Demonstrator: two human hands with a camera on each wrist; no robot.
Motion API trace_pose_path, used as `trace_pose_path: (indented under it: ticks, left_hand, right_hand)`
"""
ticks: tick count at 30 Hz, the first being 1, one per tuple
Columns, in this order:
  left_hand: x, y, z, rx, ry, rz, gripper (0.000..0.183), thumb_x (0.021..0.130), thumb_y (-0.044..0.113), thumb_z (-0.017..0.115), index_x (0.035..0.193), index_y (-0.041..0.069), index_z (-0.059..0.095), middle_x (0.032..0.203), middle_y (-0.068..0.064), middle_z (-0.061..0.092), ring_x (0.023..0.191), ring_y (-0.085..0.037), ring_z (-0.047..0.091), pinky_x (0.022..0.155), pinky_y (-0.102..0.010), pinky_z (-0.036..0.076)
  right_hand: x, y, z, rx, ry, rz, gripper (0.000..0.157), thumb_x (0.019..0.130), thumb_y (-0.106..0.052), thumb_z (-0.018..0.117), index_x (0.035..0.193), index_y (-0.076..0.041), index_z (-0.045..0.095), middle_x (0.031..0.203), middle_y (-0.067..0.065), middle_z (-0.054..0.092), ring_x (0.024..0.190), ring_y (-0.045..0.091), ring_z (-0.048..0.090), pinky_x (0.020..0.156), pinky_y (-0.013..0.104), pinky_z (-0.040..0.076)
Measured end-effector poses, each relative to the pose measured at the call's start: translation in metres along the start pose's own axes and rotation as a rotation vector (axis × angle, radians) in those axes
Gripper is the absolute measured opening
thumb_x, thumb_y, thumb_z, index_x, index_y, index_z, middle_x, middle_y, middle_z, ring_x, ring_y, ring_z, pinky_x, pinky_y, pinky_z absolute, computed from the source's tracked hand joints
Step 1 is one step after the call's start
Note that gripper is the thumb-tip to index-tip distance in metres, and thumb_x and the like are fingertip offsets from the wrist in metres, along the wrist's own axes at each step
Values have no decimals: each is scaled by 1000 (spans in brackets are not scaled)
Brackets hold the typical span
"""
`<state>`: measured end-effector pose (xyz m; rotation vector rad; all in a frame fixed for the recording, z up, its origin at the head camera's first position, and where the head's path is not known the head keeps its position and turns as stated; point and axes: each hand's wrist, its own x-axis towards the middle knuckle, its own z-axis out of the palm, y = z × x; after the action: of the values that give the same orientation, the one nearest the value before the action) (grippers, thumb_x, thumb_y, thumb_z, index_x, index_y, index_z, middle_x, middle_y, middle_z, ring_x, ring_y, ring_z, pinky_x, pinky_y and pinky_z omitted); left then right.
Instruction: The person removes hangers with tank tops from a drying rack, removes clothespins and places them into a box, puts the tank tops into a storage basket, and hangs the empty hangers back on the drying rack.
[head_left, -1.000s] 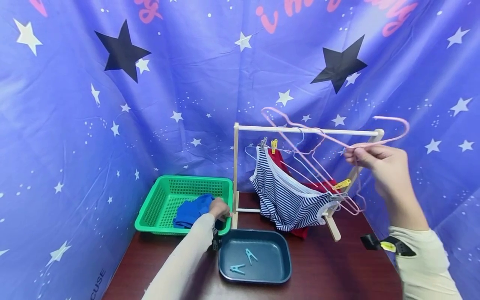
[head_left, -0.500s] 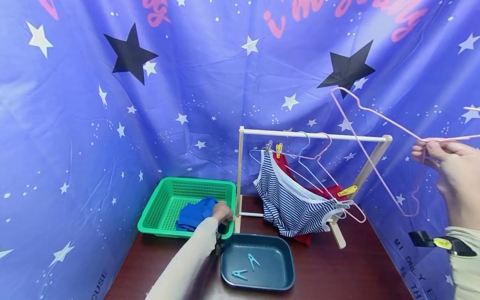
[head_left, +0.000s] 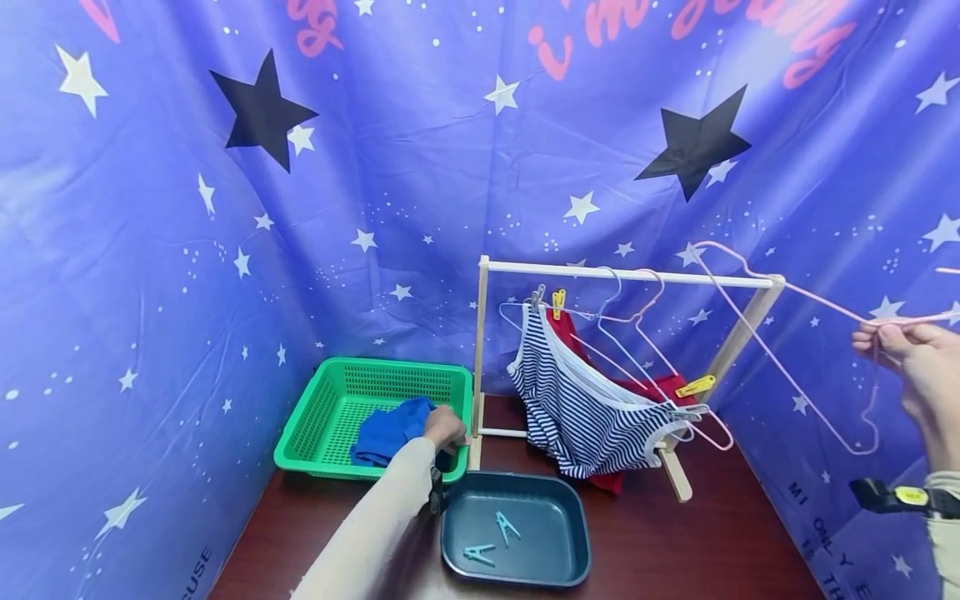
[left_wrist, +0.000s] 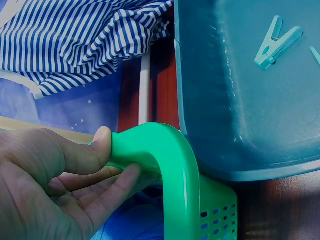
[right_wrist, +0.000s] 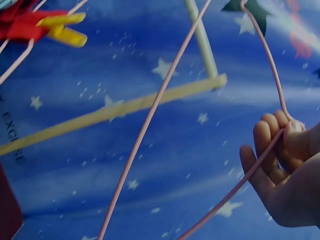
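Observation:
My left hand (head_left: 446,427) grips the right rim of the green basket (head_left: 300,417), thumb on the outside and fingers on the inner side, as the left wrist view shows. A crumpled blue cloth (head_left: 390,432) lies in the basket beside that hand. Off to the right, my right hand (head_left: 918,362) pinches a pink clothes hanger (head_left: 780,367) near the base of its hook. The hanger is bare and held in the air, tilted, its far end overlapping the right end of the drying rack (head_left: 675,277) in the head view.
A striped garment (head_left: 592,417) and a red one (head_left: 678,383) hang on the rack from hangers, held by grey and yellow clothespins (head_left: 696,385). In front, a dark blue tray (head_left: 555,525) holds two light blue clothespins (head_left: 480,553). A starry curtain surrounds the table.
My right hand has carried the pink hanger rightward, away from the rack, then slightly lower. My left hand stays on the basket rim.

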<state>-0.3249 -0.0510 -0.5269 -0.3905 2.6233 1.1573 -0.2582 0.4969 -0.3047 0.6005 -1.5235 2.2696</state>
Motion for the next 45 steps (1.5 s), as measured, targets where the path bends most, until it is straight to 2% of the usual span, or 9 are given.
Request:
trace_pose_path:
  ticks: [2,5,9,12,19,29,34,37,45]
  left_hand:
    - [0,0,0,5,0,-5,12,81,-9,75,81,-4,64,85,-22,68,64,-31,74,63,-38,63]
    - [0,0,1,11,-2,-11,14,80,-9,76,82,-5,63,87,-22,68,64,-31,74,66,-40,63]
    - [0,0,1,13,-1,-15,14,80,-8,77,85,-5,64,89,-23,69,64,-31,74,66,-40,63]
    - [-1,1,1,18,2,-17,14,81,-7,77,86,-5,64,90,-23,69,64,-30,74,66,-39,63]
    - [1,1,1,42,3,-9,11,83,-6,75,86,-4,65,90,-23,70,64,-30,74,64,-37,62]
    - [2,2,2,43,2,-7,11,82,-6,75,81,-3,64,83,-22,69,64,-30,75,62,-38,63]
    - [4,2,1,61,-11,-19,10,83,-4,76,83,-4,66,83,-22,70,63,-28,74,61,-36,62]
    - [6,1,2,69,-10,-26,11,82,-4,77,84,-5,67,82,-22,70,58,-27,72,56,-34,60]
    - [1,3,3,76,5,-33,11,85,-1,77,88,-4,66,84,-20,70,66,-29,75,59,-35,60]
  right_hand:
    - [-4,2,-9,-25,-6,51,37,104,8,38,95,5,74,83,13,78,75,16,78,73,20,60]
    - [-8,7,-18,-70,33,113,35,104,5,42,95,1,76,83,10,79,75,14,77,72,18,59]
    - [-11,15,-21,-144,138,142,29,101,2,51,91,-2,78,80,6,79,71,12,77,68,18,59]
    - [-11,22,-18,-193,177,152,30,100,4,53,87,-4,79,78,4,78,68,11,76,66,18,59]
    - [-2,32,-5,-292,155,192,43,100,13,47,83,-9,79,75,0,78,67,8,76,64,18,59]
    - [18,41,23,-464,85,284,47,101,9,48,78,-18,79,71,-5,76,64,3,73,63,15,58]
    - [26,45,32,-677,52,318,50,103,4,49,74,-27,75,67,-10,74,61,-1,70,61,13,56]
    - [30,46,35,-758,46,329,51,103,3,49,72,-30,72,65,-13,72,60,-2,69,61,12,56]
    - [35,50,44,-805,66,382,49,102,3,49,69,-27,68,61,-14,70,56,-2,67,58,13,56]
